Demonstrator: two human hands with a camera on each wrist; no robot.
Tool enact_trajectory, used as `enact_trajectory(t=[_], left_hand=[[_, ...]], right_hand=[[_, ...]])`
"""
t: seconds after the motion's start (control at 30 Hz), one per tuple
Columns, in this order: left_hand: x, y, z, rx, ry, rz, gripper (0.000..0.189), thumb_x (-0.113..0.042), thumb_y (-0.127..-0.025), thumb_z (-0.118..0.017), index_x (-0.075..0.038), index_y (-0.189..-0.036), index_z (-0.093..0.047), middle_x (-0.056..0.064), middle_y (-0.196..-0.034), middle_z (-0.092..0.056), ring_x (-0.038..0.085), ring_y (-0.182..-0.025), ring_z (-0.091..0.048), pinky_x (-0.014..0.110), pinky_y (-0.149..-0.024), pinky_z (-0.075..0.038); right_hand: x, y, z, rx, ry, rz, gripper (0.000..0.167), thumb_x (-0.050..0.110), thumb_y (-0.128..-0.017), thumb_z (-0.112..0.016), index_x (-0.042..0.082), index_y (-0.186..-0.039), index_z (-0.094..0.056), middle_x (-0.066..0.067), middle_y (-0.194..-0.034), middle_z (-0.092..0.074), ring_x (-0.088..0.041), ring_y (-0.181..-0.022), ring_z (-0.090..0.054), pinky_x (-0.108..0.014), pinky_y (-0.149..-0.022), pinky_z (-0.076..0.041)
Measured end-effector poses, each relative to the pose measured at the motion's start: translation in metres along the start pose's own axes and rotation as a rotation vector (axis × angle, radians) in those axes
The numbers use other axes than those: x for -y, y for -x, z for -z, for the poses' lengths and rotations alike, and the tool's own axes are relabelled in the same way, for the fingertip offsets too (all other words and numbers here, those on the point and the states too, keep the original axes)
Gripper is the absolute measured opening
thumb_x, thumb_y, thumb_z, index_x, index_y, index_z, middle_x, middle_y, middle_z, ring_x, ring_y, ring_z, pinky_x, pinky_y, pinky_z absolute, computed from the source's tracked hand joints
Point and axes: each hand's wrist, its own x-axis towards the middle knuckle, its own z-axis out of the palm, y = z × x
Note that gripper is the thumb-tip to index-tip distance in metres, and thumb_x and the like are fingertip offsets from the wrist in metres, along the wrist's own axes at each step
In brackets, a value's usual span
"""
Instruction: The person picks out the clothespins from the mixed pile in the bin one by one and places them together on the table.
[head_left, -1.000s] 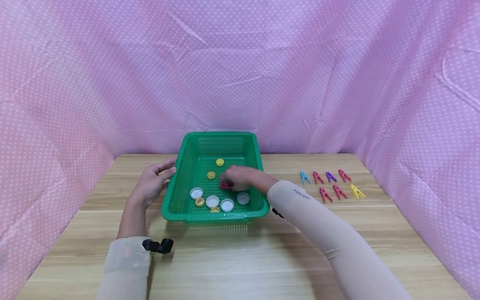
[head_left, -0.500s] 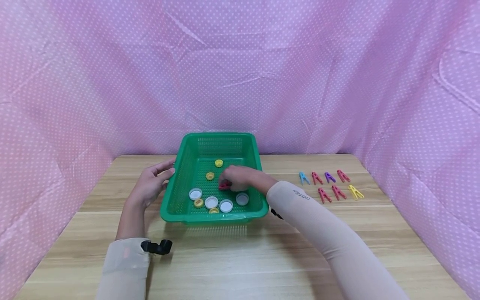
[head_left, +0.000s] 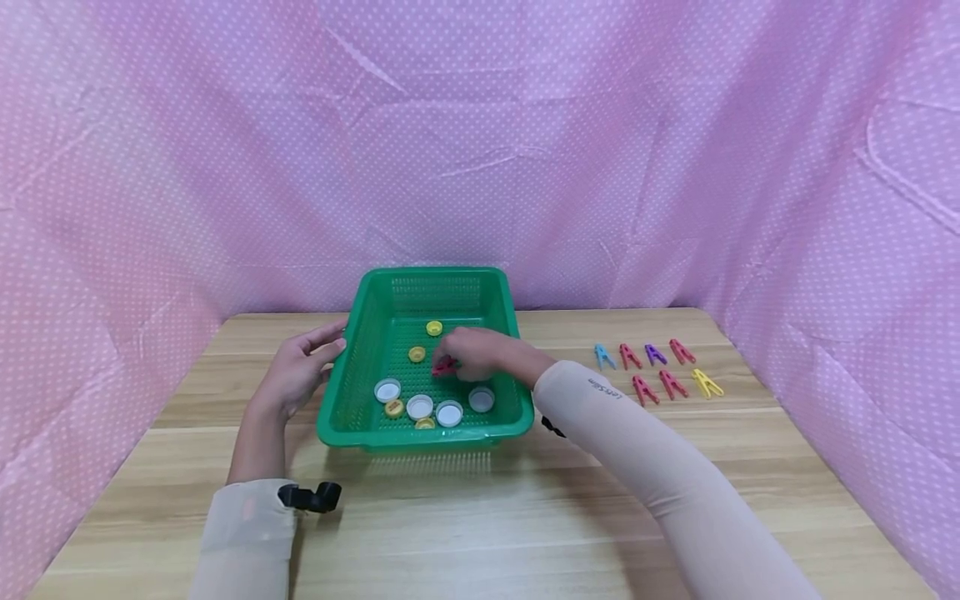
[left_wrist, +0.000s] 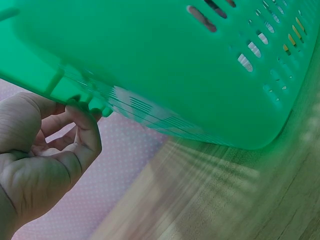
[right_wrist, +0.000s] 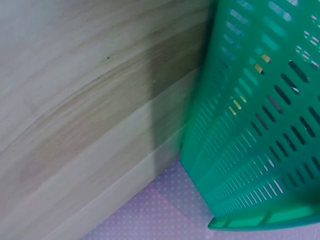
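A green plastic basket with slotted walls stands on the table. My left hand grips its left rim, and in the left wrist view the fingers curl up under the rim's edge. Reaching over the right side, my right hand is down inside the basket and pinches a red clothespin close over the floor. Around it lie white bottle caps and yellow bottle caps. The right wrist view has only the basket's outer wall, which hides that hand.
To the right of the basket, clothespins lie in two rows on the wooden table: a blue clothespin, a purple clothespin, a yellow clothespin and several red ones. A pink dotted curtain hangs behind and at both sides.
The whole head view has shifted slightly, so everything sits a little further left. Both hands keep their places at the basket; the red clothespin is tilted a little differently.
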Motion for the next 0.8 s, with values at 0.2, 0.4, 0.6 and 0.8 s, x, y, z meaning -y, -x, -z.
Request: enact_trajectory(t=[0.2,0.4,0.6,0.8], left_hand=[[0.0,0.0,0.0,0.001,0.003,0.002,0.059,-0.027,-0.106,-0.058,-0.007,-0.158,-0.039,0.018,-0.153,-0.044,0.006,-0.109,-0.064,0.024,-0.09,-0.057],[0.0,0.0,0.001,-0.001,0.0,0.0,0.059,-0.028,-0.106,-0.059,-0.007,-0.158,-0.039,0.016,-0.151,-0.046,0.006,-0.11,-0.063,0.024,-0.091,-0.057],[-0.001,0.0,0.0,-0.011,0.002,0.003,0.057,-0.026,-0.106,-0.059,-0.007,-0.157,-0.041,0.013,-0.146,-0.05,0.007,-0.108,-0.064,0.024,-0.09,-0.057],[-0.001,0.001,0.001,-0.004,0.001,0.002,0.058,-0.027,-0.106,-0.06,-0.007,-0.157,-0.04,0.014,-0.146,-0.049,0.007,-0.108,-0.064,0.025,-0.09,-0.057]], right_hand=[[0.004,0.01,0.012,-0.046,-0.007,0.031,0.034,-0.001,-0.093,-0.068,0.016,-0.121,-0.075,0.004,-0.119,-0.072,-0.012,-0.115,-0.064,-0.03,-0.1,-0.052],[0.005,0.022,0.026,-0.111,-0.001,0.064,0.029,0.004,-0.096,-0.068,0.013,-0.123,-0.074,0.0,-0.123,-0.072,-0.015,-0.116,-0.065,-0.034,-0.105,-0.049],[0.003,0.038,0.037,-0.167,0.026,0.057,0.032,0.005,-0.095,-0.069,0.012,-0.125,-0.073,-0.002,-0.123,-0.072,-0.019,-0.117,-0.063,-0.039,-0.11,-0.044],[0.0,0.058,0.044,-0.246,0.01,0.079,0.029,0.005,-0.095,-0.069,0.011,-0.122,-0.075,-0.001,-0.116,-0.073,-0.019,-0.111,-0.065,-0.038,-0.103,-0.05]])
